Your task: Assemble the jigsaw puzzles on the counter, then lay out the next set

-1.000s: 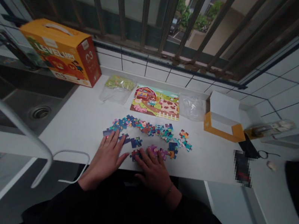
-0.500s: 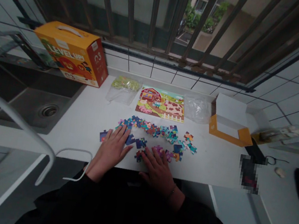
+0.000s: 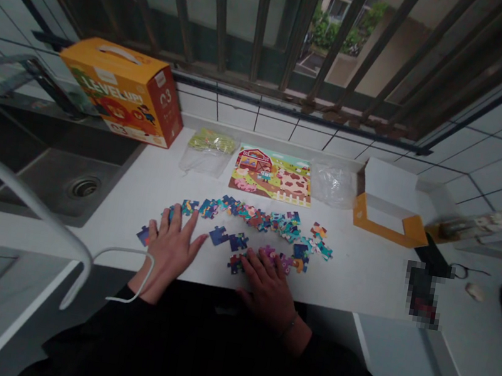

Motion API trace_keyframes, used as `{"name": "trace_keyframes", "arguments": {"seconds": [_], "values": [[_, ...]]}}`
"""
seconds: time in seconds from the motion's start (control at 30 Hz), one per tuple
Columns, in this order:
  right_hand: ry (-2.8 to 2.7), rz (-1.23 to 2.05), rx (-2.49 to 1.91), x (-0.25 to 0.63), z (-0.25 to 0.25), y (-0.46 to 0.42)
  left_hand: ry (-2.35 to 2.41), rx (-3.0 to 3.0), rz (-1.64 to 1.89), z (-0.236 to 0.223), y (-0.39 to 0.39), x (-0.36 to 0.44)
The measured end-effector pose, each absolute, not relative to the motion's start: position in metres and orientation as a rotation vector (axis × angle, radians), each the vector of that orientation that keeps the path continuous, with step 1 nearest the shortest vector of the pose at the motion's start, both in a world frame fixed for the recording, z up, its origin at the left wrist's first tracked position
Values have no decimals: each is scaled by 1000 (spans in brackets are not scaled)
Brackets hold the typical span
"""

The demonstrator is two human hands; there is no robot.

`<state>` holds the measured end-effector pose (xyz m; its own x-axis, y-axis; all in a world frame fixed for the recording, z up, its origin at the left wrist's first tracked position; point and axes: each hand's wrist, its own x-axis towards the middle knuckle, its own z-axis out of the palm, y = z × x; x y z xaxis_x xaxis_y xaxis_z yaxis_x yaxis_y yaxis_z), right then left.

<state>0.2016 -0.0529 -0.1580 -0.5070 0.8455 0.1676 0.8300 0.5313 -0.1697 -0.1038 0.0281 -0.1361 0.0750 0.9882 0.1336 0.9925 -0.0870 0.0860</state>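
Observation:
Many loose jigsaw puzzle pieces [image 3: 255, 219] lie in a loose band across the white counter [image 3: 133, 207], in blue, teal, pink and red. My left hand [image 3: 170, 253] lies flat with fingers spread at the band's left end, its fingertips touching pieces. A blue piece [image 3: 144, 235] sits just left of it. My right hand [image 3: 267, 289] rests flat below the band, fingers apart, touching a dark piece [image 3: 235, 264] and pink pieces [image 3: 274, 257]. Neither hand grips anything. Behind the pieces lies a farm picture card [image 3: 272, 175] showing a red barn and cow pattern.
An orange "Level Up!" box [image 3: 121, 91] stands at the back left, with plastic bags [image 3: 209, 153] beside the card. A white-and-orange box tray [image 3: 388, 206] sits at the right. A steel sink [image 3: 84, 187] and curved faucet [image 3: 19, 177] lie left; window bars run behind.
My left hand has slid left across the counter, spreading pieces that way, and a blue piece now lies further left. My right hand has barely moved. The view has shifted slightly.

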Motion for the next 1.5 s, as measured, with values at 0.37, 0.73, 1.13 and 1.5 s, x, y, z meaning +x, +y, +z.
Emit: {"name": "trace_keyframes", "arguments": {"seconds": [0.37,0.73,1.13,1.5], "values": [[-2535,95,-1430,202,-161,-53,-1931,-2497,-274,-131,54,-98],[-2534,102,-1429,201,-160,-53,-1920,-2473,-447,-137,10,-128],[-2520,95,-1430,200,-160,-53,-1896,-2557,-311,-130,50,-62],[-2530,90,-1430,201,-159,-52,-1730,-2691,-242,-134,77,-55]]}}
